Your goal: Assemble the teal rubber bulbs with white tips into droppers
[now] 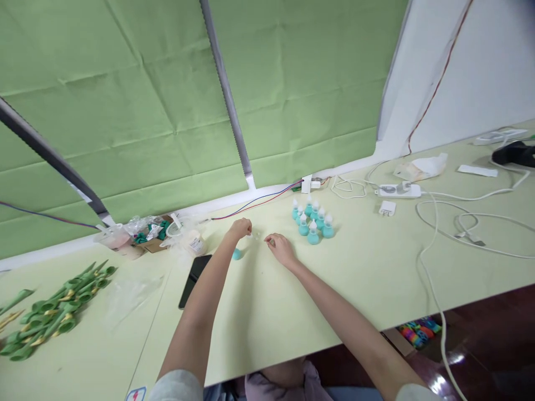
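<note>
My left hand (241, 228) is closed in a pinch over the table, with a small whitish, see-through piece (253, 236) showing at its fingertips. A short way to the right, my right hand (281, 249) has thumb and finger pressed together; whatever they hold is too small to name. The two hands are apart. A small teal round piece (237, 254) sits on the table below my left hand, partly behind the forearm. To the right of my right hand stands a group of several small teal bottles (313, 234) with whitish pointed tops.
A black phone (193, 281) lies beside my left forearm. Farther left are a plastic bag (130, 298), several green and yellow pieces (62, 306), a cup (119, 240) and a lidded tub (195, 244). A power strip (399, 191), a charger (387, 208) and white cables lie on the right.
</note>
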A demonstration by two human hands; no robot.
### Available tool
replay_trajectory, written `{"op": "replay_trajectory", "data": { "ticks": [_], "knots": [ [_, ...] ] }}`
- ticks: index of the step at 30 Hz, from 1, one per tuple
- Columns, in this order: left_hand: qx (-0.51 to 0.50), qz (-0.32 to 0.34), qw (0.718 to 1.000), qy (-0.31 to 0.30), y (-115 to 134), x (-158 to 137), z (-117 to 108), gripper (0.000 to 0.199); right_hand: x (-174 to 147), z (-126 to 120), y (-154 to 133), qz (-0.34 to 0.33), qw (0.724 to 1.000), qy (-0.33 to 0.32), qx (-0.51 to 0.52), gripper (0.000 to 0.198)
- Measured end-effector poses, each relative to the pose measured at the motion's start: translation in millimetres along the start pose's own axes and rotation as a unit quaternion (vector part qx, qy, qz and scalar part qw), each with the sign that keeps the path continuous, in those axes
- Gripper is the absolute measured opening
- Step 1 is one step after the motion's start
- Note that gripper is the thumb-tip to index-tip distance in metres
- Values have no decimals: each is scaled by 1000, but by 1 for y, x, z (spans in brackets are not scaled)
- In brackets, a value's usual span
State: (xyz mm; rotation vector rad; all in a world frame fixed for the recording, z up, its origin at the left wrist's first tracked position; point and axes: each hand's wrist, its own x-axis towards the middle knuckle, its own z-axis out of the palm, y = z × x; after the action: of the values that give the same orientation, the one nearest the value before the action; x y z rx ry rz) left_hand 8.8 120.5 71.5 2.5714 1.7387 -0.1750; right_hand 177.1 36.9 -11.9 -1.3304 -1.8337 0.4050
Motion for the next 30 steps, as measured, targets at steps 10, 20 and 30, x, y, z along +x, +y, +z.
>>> {"op": "replay_trajectory", "data": {
  "ticks": [10, 20, 30],
  "knots": [
    [-19, 0, 1000, -14, 3, -11, -2, 7, 1, 3, 3, 11, 1000, -15, 9, 18],
    [-76, -12, 997, 15, -1, -30, -10, 20, 10, 7, 5, 55, 998, -2, 17, 28],
    [-380, -95, 882, 261, -42, -130, 27, 68, 46, 33, 2, 12, 999, -23, -32, 13]
  ]
}}
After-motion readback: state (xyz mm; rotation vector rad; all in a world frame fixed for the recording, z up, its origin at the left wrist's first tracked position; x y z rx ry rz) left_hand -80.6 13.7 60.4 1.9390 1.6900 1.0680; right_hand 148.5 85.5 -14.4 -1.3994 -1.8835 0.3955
